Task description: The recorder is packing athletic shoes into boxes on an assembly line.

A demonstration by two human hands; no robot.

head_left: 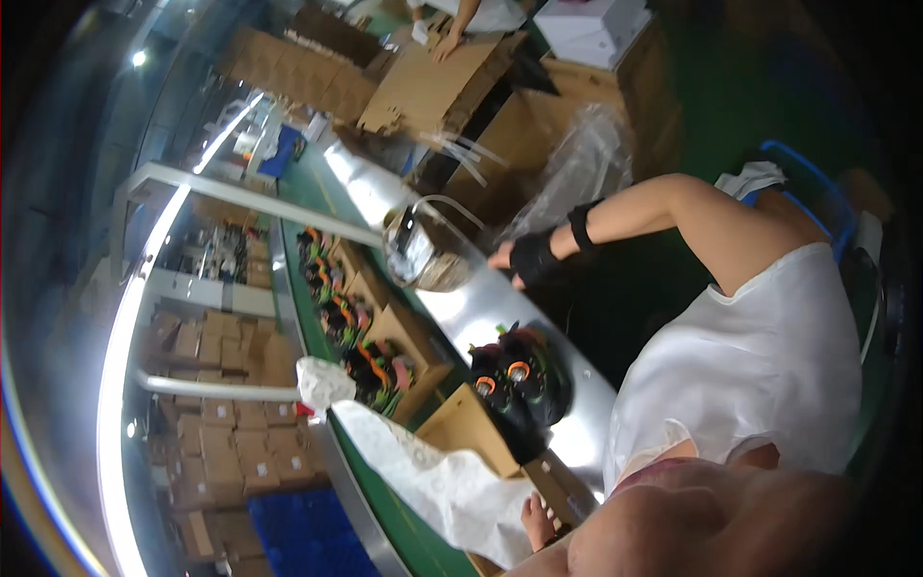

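At the lower edge, my left hand (538, 522) has its fingers pressed together at the end of a long white paper sheet (433, 481), and appears to grip it. The sheet stretches across an open cardboard shoe box (471, 430). My right hand (505, 260), wearing a black wrist brace, reaches over the metal table's edge. Its thumb stands apart from the fingers, and nothing shows in it. Between my hands, a pair of black shoes (519, 375) with orange and green parts rests on the metal table (580, 423). A crumpled, shiny bundle (418, 260) lies beyond my right fingers.
Along the green conveyor (413, 529) stand several boxes with colourful shoes (332, 308). White metal posts (260, 207) cross above it. Stacked cartons (231, 433) fill the left side. At the far end, a co-worker's hand (448, 45) rests on cardboard (433, 82). Clear plastic (586, 159) hangs nearby.
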